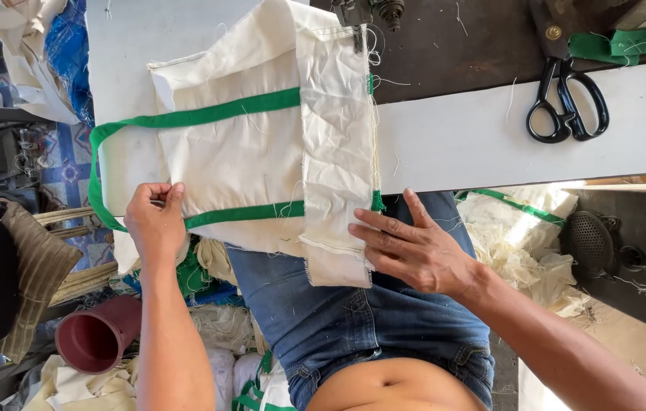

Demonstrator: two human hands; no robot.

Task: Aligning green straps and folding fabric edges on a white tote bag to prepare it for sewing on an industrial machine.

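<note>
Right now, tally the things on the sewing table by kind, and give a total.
Cream cloth bag with green straps, under both hands: 1
Black scissors: 1
Green fabric scrap: 1
Total: 3

Cream cloth bag (254, 152) with green strap (186, 118) on white table (490, 129); left hand (157, 224) pinches its 8 o'clock corner, right hand (418, 251) flat at 4 o'clock; black scissors (566, 103) at 2 o'clock.
</note>
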